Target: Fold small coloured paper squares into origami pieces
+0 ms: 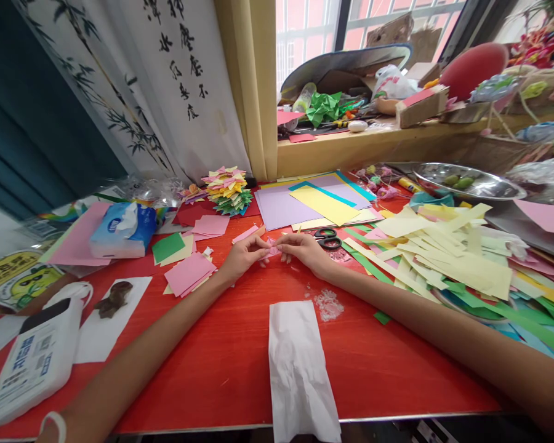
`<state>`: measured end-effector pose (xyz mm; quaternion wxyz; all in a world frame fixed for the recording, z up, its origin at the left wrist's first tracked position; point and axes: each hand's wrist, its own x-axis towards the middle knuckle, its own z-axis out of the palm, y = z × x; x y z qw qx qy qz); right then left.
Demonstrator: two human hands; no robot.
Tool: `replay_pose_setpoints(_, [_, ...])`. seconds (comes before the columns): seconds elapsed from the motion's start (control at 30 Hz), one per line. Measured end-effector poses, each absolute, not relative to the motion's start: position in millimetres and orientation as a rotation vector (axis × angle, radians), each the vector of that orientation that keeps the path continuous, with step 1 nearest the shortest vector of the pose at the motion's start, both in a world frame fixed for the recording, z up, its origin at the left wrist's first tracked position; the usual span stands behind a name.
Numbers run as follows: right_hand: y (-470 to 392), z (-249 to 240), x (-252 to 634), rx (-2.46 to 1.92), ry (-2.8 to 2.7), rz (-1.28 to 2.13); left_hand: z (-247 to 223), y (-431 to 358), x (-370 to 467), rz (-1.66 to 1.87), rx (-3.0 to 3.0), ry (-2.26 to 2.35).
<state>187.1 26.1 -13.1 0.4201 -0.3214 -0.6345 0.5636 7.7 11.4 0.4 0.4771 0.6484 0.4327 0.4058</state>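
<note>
A small pink paper [272, 247] is up between the two hands, over the middle of the red counter [189, 375], towards its far edge. The fingers of the left hand [248, 252] pinch it from the left; those of the right hand [301, 247] pinch it from the right. They cover most of it, so I cannot tell which way it points or how its long axis runs. Black scissors [327, 238] lie just beyond the right hand, and pink squares [190, 272] lie near the left wrist. A white paper [300, 363] overhangs the counter's near edge.
</note>
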Motion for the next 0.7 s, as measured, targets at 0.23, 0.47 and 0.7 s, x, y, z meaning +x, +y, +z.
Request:
replay_pose_setpoints(0.23, [24.5,-11.9,185.5,-0.818,-1.602,1.418,-2.1,14.1,6.5,0.981,1.647,1.018])
replay_pose_setpoints(0.47, [24.2,-13.5,185.4,-0.789,-1.621,1.376,-2.0,14.9,7.4,0.957,1.67,0.97])
replay_pose_setpoints(0.7, [23.2,-14.2,184.8,-0.778,-1.599,1.348,-1.1,14.8,7.2,0.916,1.706,0.96])
